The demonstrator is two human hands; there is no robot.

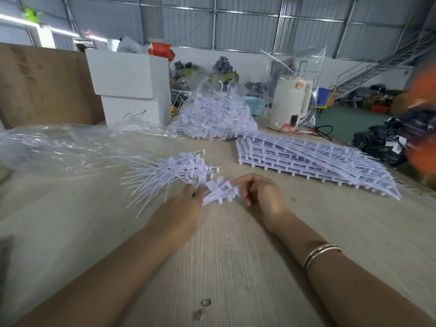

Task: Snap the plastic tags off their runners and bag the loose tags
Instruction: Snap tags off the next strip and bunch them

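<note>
**Now at the bench: both hands on a bunch of loose tags**

Nearest the camera, two bare forearms lay across the pale wooden table (236, 267), the right one wearing thin bangles (320, 253). The left hand (181, 208) pinched a small bunch of tags (219, 192) with curled fingers; the right hand (262, 194), fingers bent, touched the bunch's other end. Just beyond, a loose pile of tags (169, 171) fanned leftward. To the right sat a stack of unsnapped runners (306, 159). A clear plastic bag (70, 147) lay flat at left. Farther back, a filled bag of tags (212, 119) stood between a white box (132, 86) and a bagged cream kettle (290, 102).
</note>
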